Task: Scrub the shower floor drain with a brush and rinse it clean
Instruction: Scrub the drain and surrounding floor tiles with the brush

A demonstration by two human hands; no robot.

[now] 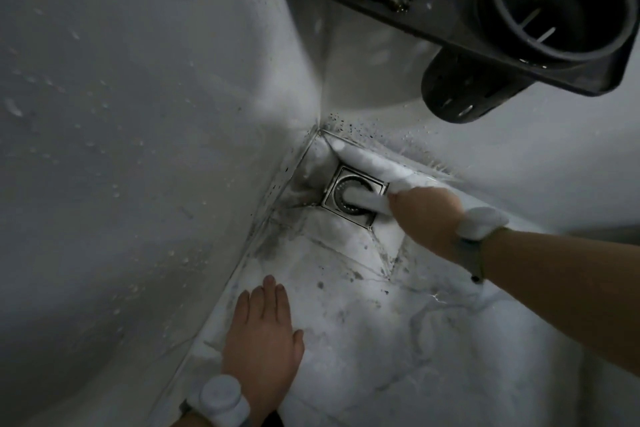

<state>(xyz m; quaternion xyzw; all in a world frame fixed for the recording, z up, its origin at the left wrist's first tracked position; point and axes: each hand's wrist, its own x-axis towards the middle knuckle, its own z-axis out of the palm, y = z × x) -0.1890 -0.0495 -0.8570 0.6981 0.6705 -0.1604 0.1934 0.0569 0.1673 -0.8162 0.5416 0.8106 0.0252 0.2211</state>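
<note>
Nearest the camera, the left hand [263, 333] lies flat on the wet marble-patterned shower floor [398, 340], fingers straight and together, pressing down as a brace and holding nothing; a white band [220, 400] sits on its wrist. Further out, the right hand [427, 218] reaches across to the corner, its fingers curled round the handle of a white brush [363, 199] (the fingertips themselves are hidden behind the back of the hand, so the exact hold is a judgement from the closed shape). The brush's pale working end rests on the square metal floor drain [353, 196], which is set in the floor just beside the meeting of the two walls, its round slotted cover partly covered by the brush. Dark grime and specks [346, 128] spread over the tiles around the drain and up the lower wall joint, so I judge the scrubbing step is in hand and far from finished; no running water shows on the drain, so rinsing looks not yet begun. The next move likely calls for firm strokes across the cover and into its slots and the rim of the frame, then work outward to the stained grout lines, with the left hand staying planted for balance on the slick floor. Farthest away, overhead, a dark wall-mounted caddy [450, 21] with a cylindrical cup [557, 0] hangs well apart from the drain.
</note>
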